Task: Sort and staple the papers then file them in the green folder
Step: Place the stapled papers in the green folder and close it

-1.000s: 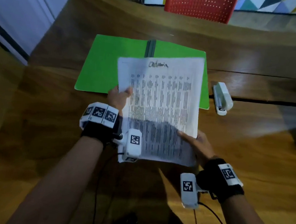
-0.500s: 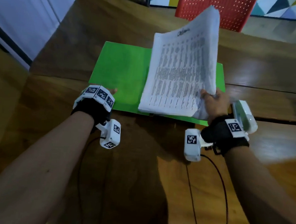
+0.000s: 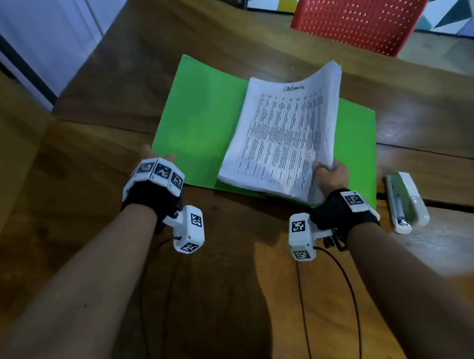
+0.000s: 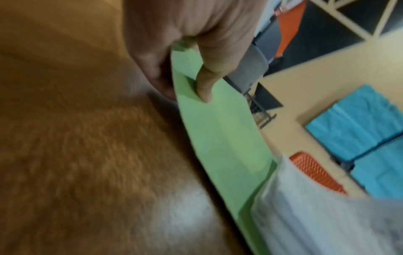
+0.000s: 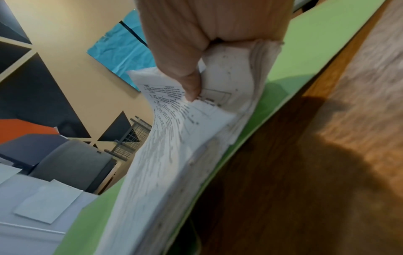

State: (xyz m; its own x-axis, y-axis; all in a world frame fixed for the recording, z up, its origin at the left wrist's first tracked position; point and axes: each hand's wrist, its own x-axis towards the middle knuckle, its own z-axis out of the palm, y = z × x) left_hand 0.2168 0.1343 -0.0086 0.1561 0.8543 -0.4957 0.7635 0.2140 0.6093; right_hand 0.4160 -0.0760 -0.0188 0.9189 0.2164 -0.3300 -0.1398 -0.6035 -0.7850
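The green folder [image 3: 197,123] lies open on the wooden table. A thick stack of printed papers [image 3: 286,137] rests on its right half, the far right corner curling up. My right hand [image 3: 329,173] grips the stack's near right corner, thumb on top; the right wrist view shows the papers [image 5: 196,138] bunched in that hand [image 5: 196,51] over the folder [image 5: 316,43]. My left hand [image 3: 157,157] pinches the near left corner of the folder's left flap; in the left wrist view its thumb and fingers [image 4: 202,86] clamp the green flap [image 4: 218,129]. A white stapler [image 3: 405,202] lies right of the folder.
A red perforated chair [image 3: 358,17] stands at the table's far side. White cabinet doors [image 3: 43,16] are to the left. Cables [image 3: 333,304] run from the wrist cameras across the near table.
The papers went from both hands in front of me onto the folder's right half, lowered by the right hand. The left hand let go of them and took the folder's left flap.
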